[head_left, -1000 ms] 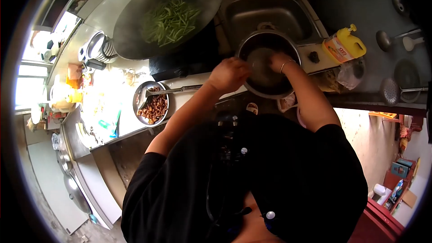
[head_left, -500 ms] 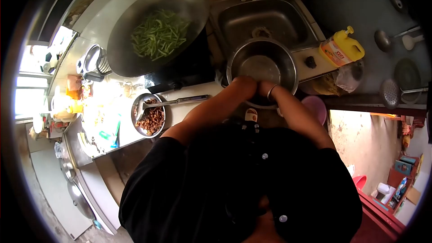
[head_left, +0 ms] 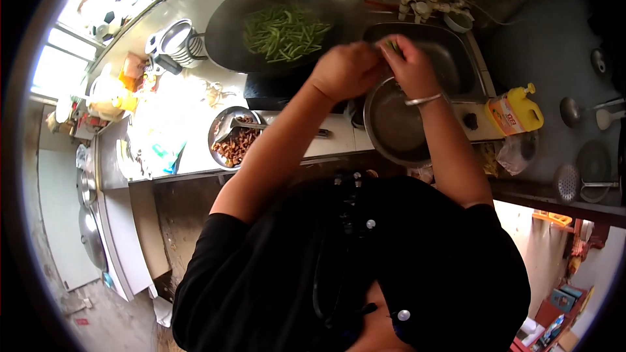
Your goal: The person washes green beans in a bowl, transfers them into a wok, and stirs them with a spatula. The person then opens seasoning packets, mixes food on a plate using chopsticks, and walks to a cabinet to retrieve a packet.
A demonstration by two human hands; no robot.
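My left hand (head_left: 352, 68) is raised between the wok and the sink, its fingers curled inward and slightly blurred. Close beside it, fingertips nearly meeting, my right hand (head_left: 412, 68) pinches a small piece of green bean (head_left: 392, 45). Whatever the left fingers grip is hidden. Below the hands sits a steel basin (head_left: 398, 130) at the sink's front edge, with a little liquid visible inside. To the left, the large wok (head_left: 225, 42) contains a pile of cut green beans (head_left: 287, 32).
A steel bowl of browned meat pieces (head_left: 236, 146) with a spatula (head_left: 261, 126) stands on the counter. The sink (head_left: 456, 58) lies behind the basin. A yellow jug (head_left: 515, 112) stands at right, near ladles (head_left: 571, 111) on the wall.
Both hands have risen out of the basin and moved up toward the space between wok and sink. A bit of green now shows in the right fingers. The view has shifted.
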